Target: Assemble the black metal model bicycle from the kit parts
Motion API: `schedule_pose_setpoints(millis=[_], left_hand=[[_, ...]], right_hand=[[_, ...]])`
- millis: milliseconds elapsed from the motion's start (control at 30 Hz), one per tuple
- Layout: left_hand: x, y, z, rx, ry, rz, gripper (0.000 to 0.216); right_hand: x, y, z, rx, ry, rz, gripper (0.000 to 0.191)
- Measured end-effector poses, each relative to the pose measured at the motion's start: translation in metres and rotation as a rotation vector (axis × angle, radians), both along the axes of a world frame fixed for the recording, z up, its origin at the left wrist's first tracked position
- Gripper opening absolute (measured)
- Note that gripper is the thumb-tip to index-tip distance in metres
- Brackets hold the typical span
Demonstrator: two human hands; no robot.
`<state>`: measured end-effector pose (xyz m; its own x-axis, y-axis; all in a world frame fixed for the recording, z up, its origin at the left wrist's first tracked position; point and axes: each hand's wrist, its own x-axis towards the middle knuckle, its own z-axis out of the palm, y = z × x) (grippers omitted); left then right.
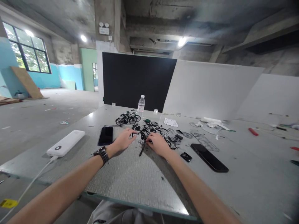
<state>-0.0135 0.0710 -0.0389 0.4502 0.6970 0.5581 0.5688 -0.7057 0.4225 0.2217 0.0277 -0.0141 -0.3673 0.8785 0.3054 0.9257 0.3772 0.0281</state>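
Note:
A partly built black model bicycle is between my two hands, low over the table. My left hand, wearing a dark watch, has its thumb and fingertips closed at the left end of the bicycle. The curled fingers of my right hand are pinched together at its right side; whatever they hold is too small to make out. Loose black parts are scattered beyond and beside the right hand. Farther back, assembled model bicycles stand close together.
A phone and a white power bank with a cable are at left. Another phone, a small black box and a parts sprue are at right. Behind stand a water bottle, a paper sheet and a black panel.

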Motion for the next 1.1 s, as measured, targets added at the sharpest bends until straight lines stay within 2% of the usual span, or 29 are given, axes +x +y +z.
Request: schedule_pose_setpoints(millis=[467, 633, 900, 1100], left_hand=[[0.0015, -0.0005, -0.005, -0.036, -0.034, -0.01, 0.029], [0.0014, -0.0004, -0.0057, -0.047, -0.034, -0.015, 0.029], [0.0019, -0.0006, -0.0058, -0.041, -0.053, -0.023, 0.029], [0.0027, -0.0004, -0.0061, -0.031, -0.067, -0.032, 0.028]], right_hand=[[-0.0019, -0.0015, 0.0001, 0.044, -0.002, -0.188, 0.007], [-0.0027, 0.001, 0.0013, 0.013, 0.014, -0.125, 0.012], [-0.0025, -0.0049, 0.0017, 0.061, 0.083, 0.009, 0.021], [-0.0027, 0.0012, -0.0019, 0.05, 0.14, 0.053, 0.026]])
